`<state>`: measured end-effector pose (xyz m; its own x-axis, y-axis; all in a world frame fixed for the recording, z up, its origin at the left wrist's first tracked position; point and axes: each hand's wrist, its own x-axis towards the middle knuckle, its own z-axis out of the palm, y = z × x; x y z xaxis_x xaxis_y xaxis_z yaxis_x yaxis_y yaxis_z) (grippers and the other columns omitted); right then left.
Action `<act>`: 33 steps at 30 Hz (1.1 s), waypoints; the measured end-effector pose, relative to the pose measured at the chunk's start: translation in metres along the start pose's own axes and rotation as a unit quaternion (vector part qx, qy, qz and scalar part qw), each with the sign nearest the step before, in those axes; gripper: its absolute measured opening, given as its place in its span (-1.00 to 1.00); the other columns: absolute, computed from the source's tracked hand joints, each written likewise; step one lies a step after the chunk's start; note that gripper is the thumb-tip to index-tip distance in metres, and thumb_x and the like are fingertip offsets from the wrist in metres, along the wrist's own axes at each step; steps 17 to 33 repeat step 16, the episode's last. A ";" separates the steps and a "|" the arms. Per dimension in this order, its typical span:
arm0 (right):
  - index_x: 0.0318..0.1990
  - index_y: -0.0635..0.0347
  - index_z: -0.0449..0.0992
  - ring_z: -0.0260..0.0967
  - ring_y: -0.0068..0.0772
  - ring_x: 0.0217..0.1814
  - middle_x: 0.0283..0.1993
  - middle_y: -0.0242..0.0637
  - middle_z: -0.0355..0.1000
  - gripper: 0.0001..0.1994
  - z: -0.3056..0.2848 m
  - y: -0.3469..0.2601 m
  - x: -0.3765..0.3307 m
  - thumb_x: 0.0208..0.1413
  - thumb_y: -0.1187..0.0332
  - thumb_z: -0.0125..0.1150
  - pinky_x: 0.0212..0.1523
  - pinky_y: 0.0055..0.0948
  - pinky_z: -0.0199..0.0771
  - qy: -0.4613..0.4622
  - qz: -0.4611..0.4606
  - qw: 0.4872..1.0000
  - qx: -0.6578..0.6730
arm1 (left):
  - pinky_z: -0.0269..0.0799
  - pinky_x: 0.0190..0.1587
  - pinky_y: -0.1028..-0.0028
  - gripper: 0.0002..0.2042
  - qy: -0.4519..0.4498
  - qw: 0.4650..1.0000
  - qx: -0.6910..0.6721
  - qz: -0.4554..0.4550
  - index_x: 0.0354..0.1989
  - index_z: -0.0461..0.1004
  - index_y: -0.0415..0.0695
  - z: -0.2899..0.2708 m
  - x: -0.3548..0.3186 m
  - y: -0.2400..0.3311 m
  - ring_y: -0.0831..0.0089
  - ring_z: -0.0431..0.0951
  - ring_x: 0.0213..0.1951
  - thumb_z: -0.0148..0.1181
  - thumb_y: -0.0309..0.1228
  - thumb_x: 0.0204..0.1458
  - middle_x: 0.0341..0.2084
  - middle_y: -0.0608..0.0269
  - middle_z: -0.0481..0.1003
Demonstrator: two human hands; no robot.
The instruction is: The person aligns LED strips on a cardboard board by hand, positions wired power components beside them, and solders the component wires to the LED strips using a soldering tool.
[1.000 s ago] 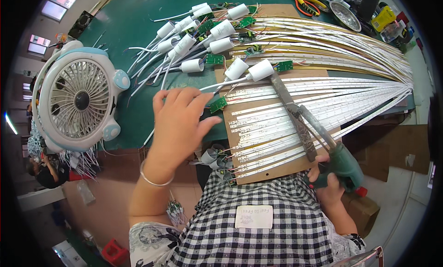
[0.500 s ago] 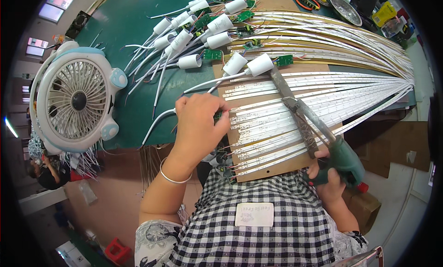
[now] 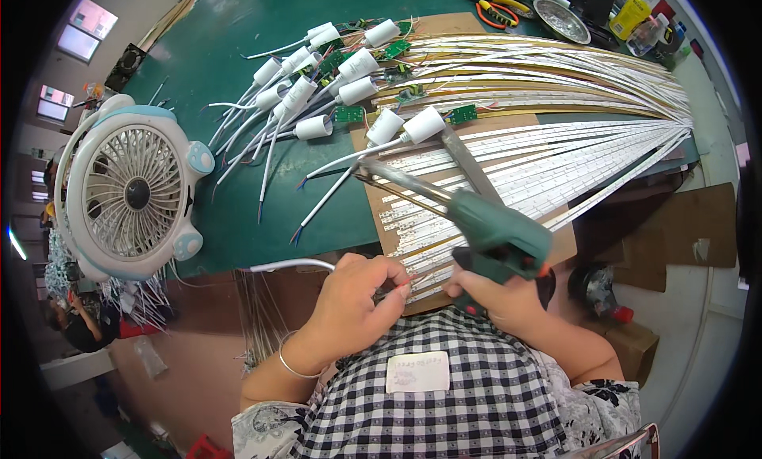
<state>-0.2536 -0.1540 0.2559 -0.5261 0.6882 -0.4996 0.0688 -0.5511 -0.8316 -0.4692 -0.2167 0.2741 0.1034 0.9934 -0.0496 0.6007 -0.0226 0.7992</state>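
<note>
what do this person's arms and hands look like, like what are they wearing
Both forearms are bare, with no gloves on the left hand or right hand. A thin silver bangle circles the left wrist. A dark floral short sleeve covers the right upper arm.

Bench layout, head view

Fan at frame left; capped cable ends fanned upper centre on the mat; strip bundle across a board centre to right; soldering gun over the board's lower part; pliers and dish at top right; both hands at lower centre.
</note>
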 end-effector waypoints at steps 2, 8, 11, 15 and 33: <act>-0.17 0.23 0.49 0.41 -0.71 -0.32 -0.29 -0.44 0.51 -0.80 0.005 0.012 0.006 0.05 0.42 0.27 -0.28 -0.62 0.44 0.015 -0.038 0.999 0.027 | 0.32 -0.18 0.42 -0.93 -0.030 0.998 -0.056 -0.016 -0.36 0.45 -0.15 0.006 -0.003 0.001 0.41 0.49 -0.36 0.17 -0.47 -0.02 -0.46 0.27 0.57; -0.01 0.21 0.43 0.40 -0.61 -0.11 -0.10 -0.35 0.43 -0.69 0.003 0.021 0.013 0.07 0.45 0.25 -0.09 -0.55 0.44 -0.092 -0.156 0.982 -0.053 | 0.43 -0.27 0.55 -0.90 -0.060 0.974 -0.203 -0.081 -0.32 0.40 -0.21 0.018 -0.006 -0.007 0.55 0.56 -0.36 0.12 -0.45 0.12 -0.44 0.23 0.57; 0.04 0.22 0.38 0.38 -0.56 -0.05 -0.07 -0.32 0.40 -0.65 0.001 0.022 0.017 0.08 0.46 0.23 -0.05 -0.53 0.42 -0.111 -0.190 0.971 -0.091 | 0.46 -0.30 0.54 -0.87 -0.064 0.977 -0.194 -0.064 -0.31 0.46 -0.24 0.016 -0.003 -0.007 0.53 0.57 -0.39 0.16 -0.41 0.13 -0.45 0.20 0.58; 0.05 0.23 0.38 0.38 -0.53 -0.04 -0.07 -0.30 0.40 -0.64 0.002 0.027 0.019 0.08 0.45 0.23 -0.03 -0.54 0.40 -0.125 -0.185 0.974 -0.046 | 0.44 -0.29 0.44 -0.82 -0.058 0.960 -0.248 -0.114 -0.33 0.56 -0.24 0.019 -0.002 -0.006 0.35 0.57 -0.42 0.20 -0.35 0.11 -0.48 0.15 0.58; 0.05 0.23 0.38 0.38 -0.53 -0.04 -0.07 -0.30 0.40 -0.64 0.001 0.027 0.019 0.08 0.45 0.23 -0.03 -0.54 0.40 -0.125 -0.185 0.974 -0.046 | 0.44 -0.29 0.44 -0.82 -0.058 0.960 -0.248 -0.114 -0.33 0.56 -0.24 0.019 -0.002 -0.006 0.35 0.57 -0.42 0.20 -0.35 0.11 -0.48 0.15 0.58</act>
